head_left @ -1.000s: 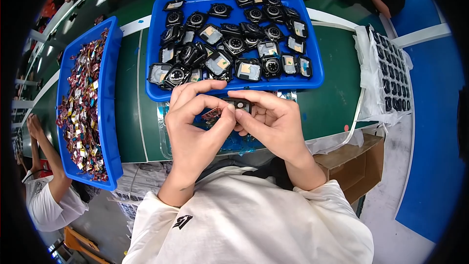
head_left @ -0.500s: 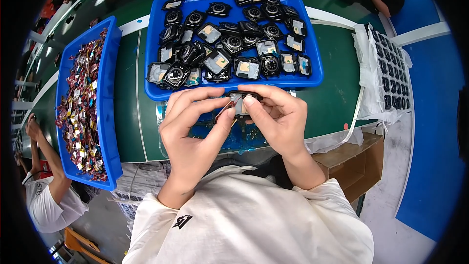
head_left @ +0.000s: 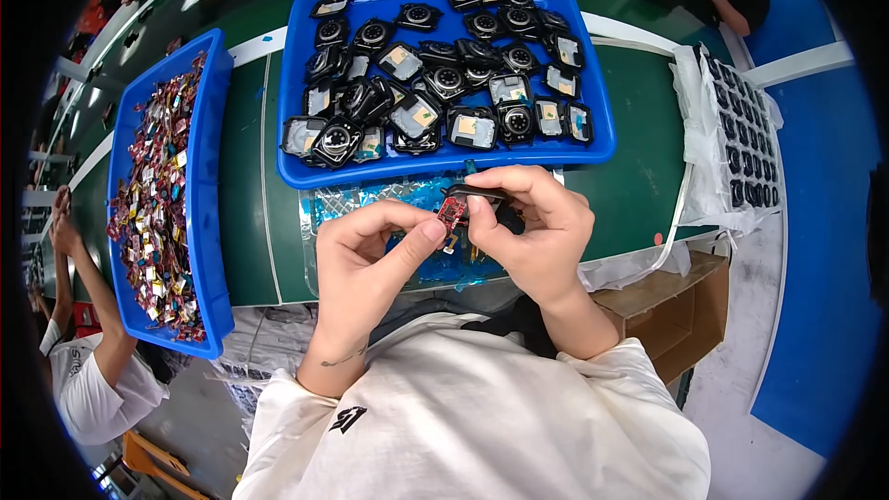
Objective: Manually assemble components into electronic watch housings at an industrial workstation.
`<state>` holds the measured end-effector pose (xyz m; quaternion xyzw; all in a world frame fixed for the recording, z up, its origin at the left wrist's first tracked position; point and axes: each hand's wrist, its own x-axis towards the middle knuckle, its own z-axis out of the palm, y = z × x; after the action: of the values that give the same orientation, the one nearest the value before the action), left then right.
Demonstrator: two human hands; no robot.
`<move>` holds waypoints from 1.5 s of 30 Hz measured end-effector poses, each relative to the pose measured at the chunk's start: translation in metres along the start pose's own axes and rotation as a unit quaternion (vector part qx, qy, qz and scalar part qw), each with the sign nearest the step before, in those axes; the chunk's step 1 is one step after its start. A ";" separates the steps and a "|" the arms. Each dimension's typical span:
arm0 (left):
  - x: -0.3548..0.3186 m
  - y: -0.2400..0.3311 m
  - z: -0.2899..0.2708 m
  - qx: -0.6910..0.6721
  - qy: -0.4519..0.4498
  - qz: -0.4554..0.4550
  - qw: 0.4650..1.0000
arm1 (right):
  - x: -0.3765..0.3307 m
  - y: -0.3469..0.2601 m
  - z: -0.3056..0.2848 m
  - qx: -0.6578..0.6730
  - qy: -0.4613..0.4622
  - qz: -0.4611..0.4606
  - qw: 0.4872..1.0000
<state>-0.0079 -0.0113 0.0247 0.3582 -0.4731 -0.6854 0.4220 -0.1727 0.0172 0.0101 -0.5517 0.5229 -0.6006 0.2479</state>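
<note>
In front of my chest, my right hand [head_left: 537, 231] grips a black smartwatch case [head_left: 482, 193] between thumb and fingers. My left hand [head_left: 375, 245] pinches a small red circuit board [head_left: 453, 211] by its edge, thumb against forefinger. A short flex cable with a pale end [head_left: 450, 245] hangs below the board. The board lies against the near left side of the case; whether it is still joined to it cannot be made out. Beneath both hands is a clear tray [head_left: 356, 194] with bits of blue film.
A blue bin [head_left: 607, 120] of black watch cases stands beyond my hands. Another blue bin [head_left: 215, 250] at left holds many small red circuit boards. At right, a rack of black pieces [head_left: 741, 139] sits in white wrapping, above an open cardboard box [head_left: 671, 315]. Other people work nearby.
The case has tilted and turned, and the red board now shows face-up beside it. My left fingers have curled in from a spread pose to pinch the board.
</note>
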 end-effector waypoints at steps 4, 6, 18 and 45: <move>0.000 -0.003 0.003 -0.005 0.018 0.006 1.000 | 0.000 -0.002 0.000 -0.002 -0.005 -0.023 1.000; 0.000 -0.003 0.003 0.042 0.049 0.034 0.997 | -0.001 -0.005 0.000 0.047 -0.017 0.011 0.999; 0.006 -0.007 0.004 0.094 0.037 0.074 0.992 | -0.004 -0.005 -0.005 0.148 -0.046 0.083 0.984; -0.013 -0.013 -0.012 0.028 0.066 0.110 0.991 | 0.247 0.162 -0.200 -0.404 0.257 0.043 0.877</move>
<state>0.0047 -0.0005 0.0102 0.3603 -0.4998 -0.5961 0.5148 -0.4682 -0.1814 -0.0054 -0.4072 0.7888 -0.4462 -0.1136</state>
